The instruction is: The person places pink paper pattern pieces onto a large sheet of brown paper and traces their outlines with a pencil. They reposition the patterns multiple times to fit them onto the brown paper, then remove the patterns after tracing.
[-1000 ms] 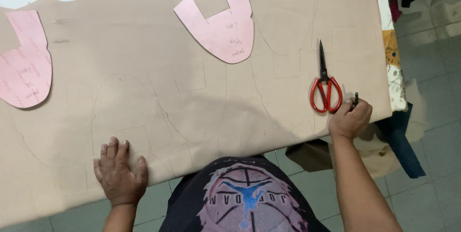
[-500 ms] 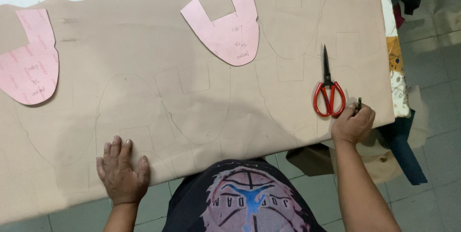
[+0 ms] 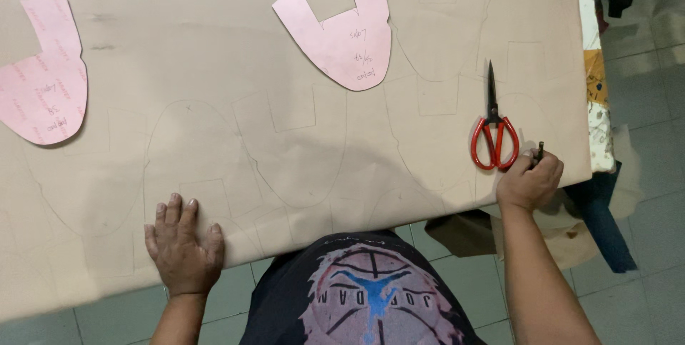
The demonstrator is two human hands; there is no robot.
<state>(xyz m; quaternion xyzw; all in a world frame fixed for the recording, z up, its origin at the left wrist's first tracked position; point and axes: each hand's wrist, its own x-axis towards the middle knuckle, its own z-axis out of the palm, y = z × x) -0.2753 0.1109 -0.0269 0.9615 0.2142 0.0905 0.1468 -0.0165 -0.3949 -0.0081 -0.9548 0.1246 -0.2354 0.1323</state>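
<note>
Spanning the table: tan sheet (image 3: 285, 138), thin, limp, likely light; best pinned flat near its edge. Left hand (image 3: 184, 245) at 7 o'clock, open, pressing it. Right hand (image 3: 529, 182) at 4 o'clock, closed around dark marker (image 3: 540, 151), just beside red scissors (image 3: 494, 134).

My work table (image 3: 598, 138) shows only at its right edge; a large tan sheet (image 3: 214, 117) marked with traced outlines covers the rest. On the sheet lie two pink paper patterns, one at far left (image 3: 44, 88) and one at top centre (image 3: 342, 31), plus red-handled scissors (image 3: 494, 127) at right.
</note>
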